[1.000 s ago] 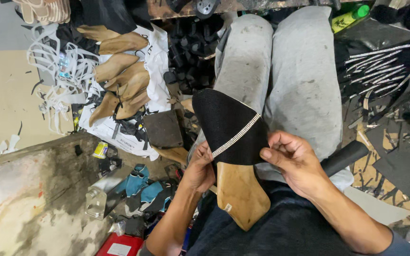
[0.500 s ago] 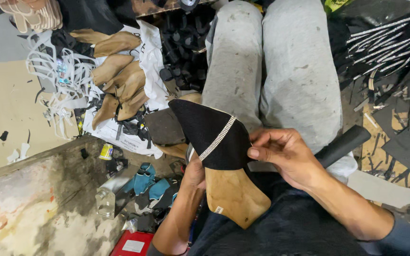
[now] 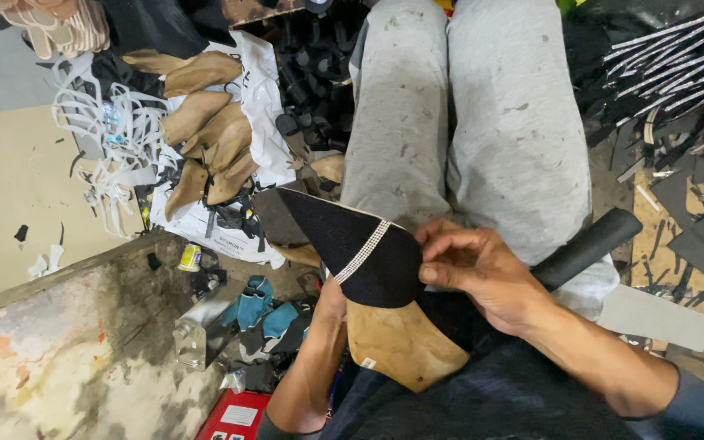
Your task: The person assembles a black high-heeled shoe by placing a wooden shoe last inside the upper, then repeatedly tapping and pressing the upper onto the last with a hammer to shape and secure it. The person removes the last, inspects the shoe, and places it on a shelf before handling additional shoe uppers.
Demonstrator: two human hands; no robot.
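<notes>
While my left hand (image 3: 332,303) cradles the wooden last (image 3: 397,346) from beneath on my lap, its black upper (image 3: 352,248) pointing away leftward, my right hand (image 3: 482,273) pinches that upper's near edge shut.

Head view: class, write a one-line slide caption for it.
Seated person's right hand pinches black upper onto wooden last; left hand supports beneath.

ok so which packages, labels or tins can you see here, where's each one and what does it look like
Red box: bottom edge, left of the left forearm; flat, red, with a white label.
Small can: on the floor by the white bag; round, yellow and white.
Metal tin: lower left on the floor; rectangular, silver, screw cap.
White bag: under the wooden lasts; crumpled, with dark print.
</notes>
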